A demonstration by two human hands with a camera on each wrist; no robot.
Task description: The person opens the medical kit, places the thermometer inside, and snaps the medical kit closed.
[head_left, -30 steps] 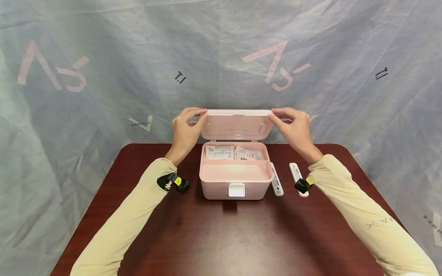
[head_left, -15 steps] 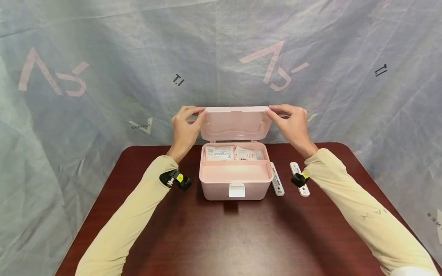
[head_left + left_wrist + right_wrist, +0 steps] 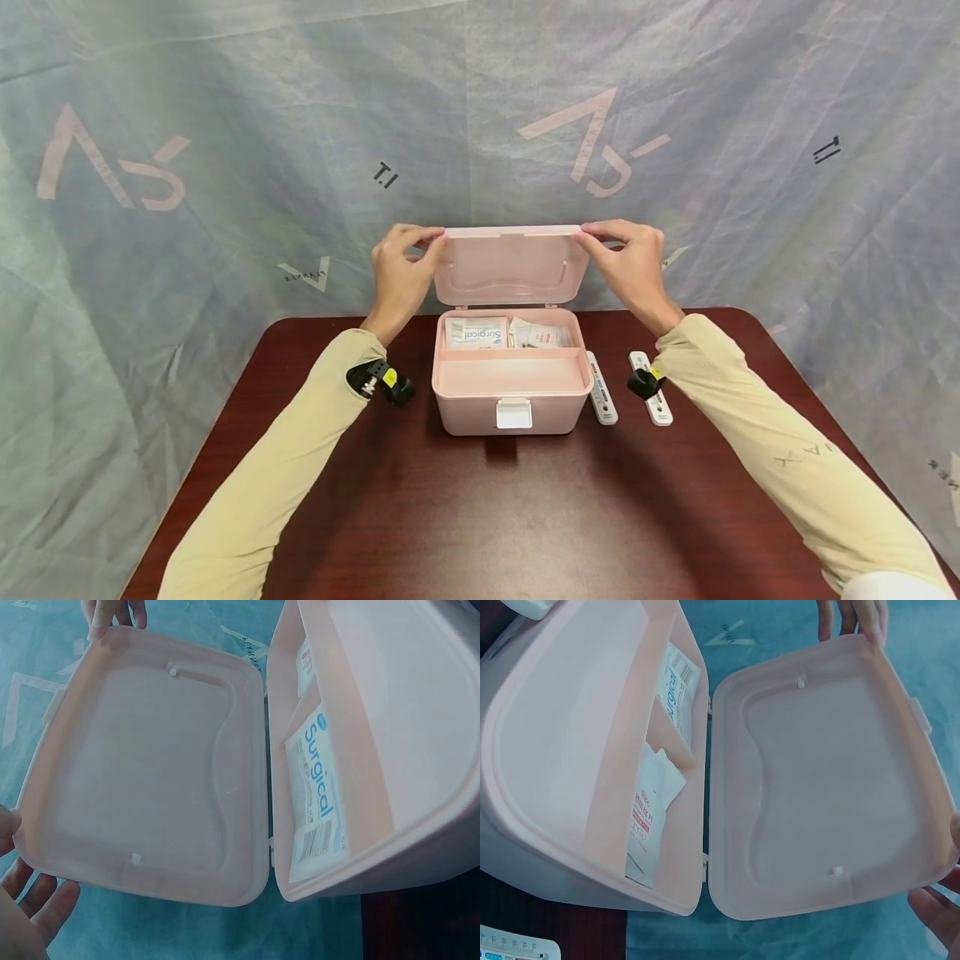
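Observation:
A pink plastic storage box (image 3: 513, 414) with a white latch (image 3: 513, 413) stands on the table, its hinged lid (image 3: 512, 268) raised upright behind it. My left hand (image 3: 399, 271) pinches the lid's left upper corner between thumb and fingers. At the opposite corner, my right hand (image 3: 630, 262) pinches the lid the same way. Inside the box's back compartments lie a packet marked "Surgical" (image 3: 313, 780) on the left and several small white sachets (image 3: 649, 814) on the right. The wide front compartment (image 3: 512, 375) holds nothing visible.
Two white strips with printed scales lie right of the box: a nearer strip (image 3: 602, 392) close beside it and a farther strip (image 3: 660, 408), partly behind the right wrist's camera (image 3: 643, 383). A grey printed curtain (image 3: 480, 125) hangs behind the dark red table (image 3: 510, 517).
The lid has swung slightly farther up and back. Both hands have risen a little with it, keeping their hold on its corners; the box stays in place.

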